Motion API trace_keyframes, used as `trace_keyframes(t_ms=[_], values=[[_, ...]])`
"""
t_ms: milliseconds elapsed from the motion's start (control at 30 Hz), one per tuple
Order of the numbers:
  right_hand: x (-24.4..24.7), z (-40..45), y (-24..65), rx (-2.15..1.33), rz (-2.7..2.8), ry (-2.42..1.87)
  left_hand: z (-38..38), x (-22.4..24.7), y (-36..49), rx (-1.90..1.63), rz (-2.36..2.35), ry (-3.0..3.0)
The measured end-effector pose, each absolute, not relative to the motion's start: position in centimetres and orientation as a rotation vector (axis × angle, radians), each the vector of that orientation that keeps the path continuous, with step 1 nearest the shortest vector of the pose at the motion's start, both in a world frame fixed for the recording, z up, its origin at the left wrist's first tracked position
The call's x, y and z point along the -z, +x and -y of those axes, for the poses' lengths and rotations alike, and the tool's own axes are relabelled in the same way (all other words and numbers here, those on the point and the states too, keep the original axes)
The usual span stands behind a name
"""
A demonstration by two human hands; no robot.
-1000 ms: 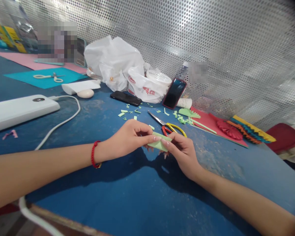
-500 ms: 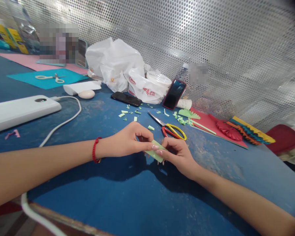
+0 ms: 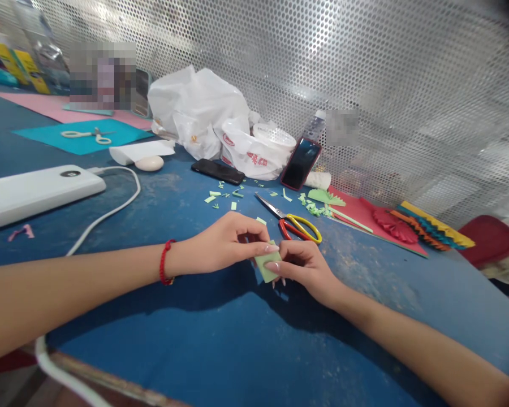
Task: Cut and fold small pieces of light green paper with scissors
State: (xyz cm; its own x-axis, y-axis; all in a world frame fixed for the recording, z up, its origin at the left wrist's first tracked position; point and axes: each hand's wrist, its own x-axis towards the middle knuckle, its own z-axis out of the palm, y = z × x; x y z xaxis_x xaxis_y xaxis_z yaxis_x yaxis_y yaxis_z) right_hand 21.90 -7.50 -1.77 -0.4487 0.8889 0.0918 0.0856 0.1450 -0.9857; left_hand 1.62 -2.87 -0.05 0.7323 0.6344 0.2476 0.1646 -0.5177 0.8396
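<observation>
Between left hand (image 3: 224, 243) and right hand (image 3: 311, 268): green paper (image 3: 263, 267), visible length running near-to-far.

Small pale-green paper (image 3: 262, 263), held tilted

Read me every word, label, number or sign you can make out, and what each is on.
None reads clearly enough to quote.
Printed white bag: red characters, too blurred.
White power bank: display figures, too small.
Yellow boxes: print, too blurred.
Green paper: no writing visible.
</observation>
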Motion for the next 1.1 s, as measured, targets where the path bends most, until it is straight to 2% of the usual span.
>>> trace_keyframes(t_ms=[600, 1100], values=[[1.81, 7.58, 21.98, -1.354, 1.705, -0.980, 2.93, -0.17, 1.73, -0.722, -0.626, 2.022], [1.74, 7.98, 22.03, -1.116, 1.836, -1.030, 3.17, -0.43, 1.89, -0.785, -0.663, 2.008]])
